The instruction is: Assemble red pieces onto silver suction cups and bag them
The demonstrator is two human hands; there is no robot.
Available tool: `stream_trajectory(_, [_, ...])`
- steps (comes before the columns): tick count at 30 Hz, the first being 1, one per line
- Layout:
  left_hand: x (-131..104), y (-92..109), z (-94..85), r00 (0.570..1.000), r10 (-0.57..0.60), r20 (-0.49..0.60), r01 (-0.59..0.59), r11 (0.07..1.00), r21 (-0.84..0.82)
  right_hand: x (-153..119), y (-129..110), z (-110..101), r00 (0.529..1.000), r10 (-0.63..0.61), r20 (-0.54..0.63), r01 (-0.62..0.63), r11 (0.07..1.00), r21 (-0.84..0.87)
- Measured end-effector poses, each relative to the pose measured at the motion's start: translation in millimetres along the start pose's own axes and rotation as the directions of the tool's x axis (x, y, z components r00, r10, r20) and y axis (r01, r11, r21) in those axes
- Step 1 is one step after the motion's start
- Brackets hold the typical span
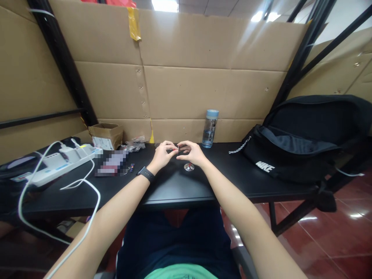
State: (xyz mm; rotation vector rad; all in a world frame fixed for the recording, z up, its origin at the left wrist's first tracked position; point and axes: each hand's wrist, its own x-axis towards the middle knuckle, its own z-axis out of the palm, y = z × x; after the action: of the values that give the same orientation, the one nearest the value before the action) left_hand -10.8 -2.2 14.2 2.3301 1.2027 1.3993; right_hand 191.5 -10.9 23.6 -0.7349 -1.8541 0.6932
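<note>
My left hand [163,155], with a dark watch [146,174] on its wrist, is raised just above the table, thumb and fingers pinched together. Facing it, my right hand [192,153] has its thumb and fingers curled toward the left fingertips. Between the two sets of fingertips is a small thin item [178,151] with a bit of red by it, too small to make out. Beneath the right hand a small shiny round dish-like object [188,167] rests on the table, with something reddish on it.
On the black table [180,190], a water bottle [209,130] stands behind my hands. A black backpack [302,143] lies open at right. Leftward are a power strip [62,164] with white cables, a small cardboard box [107,135], plastic bags [135,144] and a pixelated item [112,163].
</note>
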Motion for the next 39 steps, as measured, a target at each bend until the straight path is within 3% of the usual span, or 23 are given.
stream_trajectory(17, [-2.3,2.5,2.6,1.0,0.022,-0.006,-0.022,0.999,0.043,-0.4,0.8,1.9,0.999,0.026,-0.043,-0.024,0.998,0.049])
stream_trajectory(25, [-4.6,15.2,1.7,0.999,0.029,-0.045,-0.024,0.995,0.101,-1.4,1.8,6.9,0.978,0.181,-0.103,-0.16,0.971,0.179])
stream_trajectory(32, [-4.3,6.0,3.3,0.983,0.089,-0.161,-0.079,0.994,0.07,0.6,3.5,10.0,0.97,0.24,-0.046,-0.211,0.917,0.339])
stream_trajectory(39, [-3.5,-2.1,7.3,0.979,0.133,-0.156,-0.128,0.991,0.041,2.4,12.6,9.6,0.957,0.288,-0.024,-0.26,0.893,0.367])
